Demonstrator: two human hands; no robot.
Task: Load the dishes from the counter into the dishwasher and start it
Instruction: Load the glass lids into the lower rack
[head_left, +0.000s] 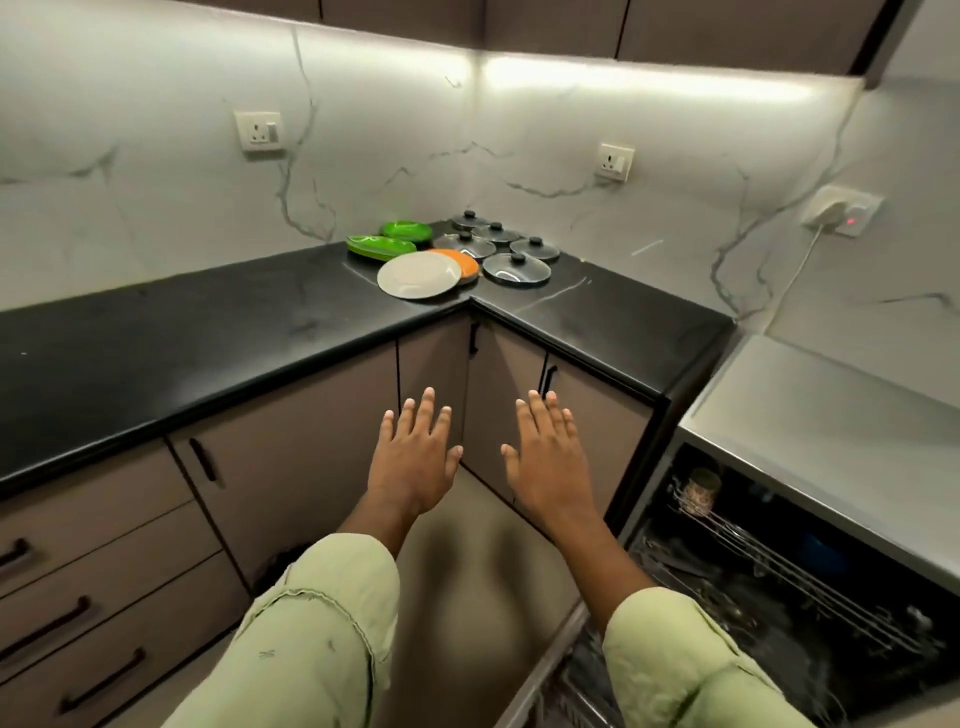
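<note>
Corner kitchen, black desk (234, 322): white plate (418, 274) partly hiding orange plate (465, 261), green plates (382, 246), glass lids (516, 267). Our left hand (415, 452), right hand (545, 457) spread flat, holding nothing. Dishwasher (779, 571) open at right, contents murky, cut off.

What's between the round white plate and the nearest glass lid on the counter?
A round orange plate, partly under the white plate, seen in the head view.
</note>
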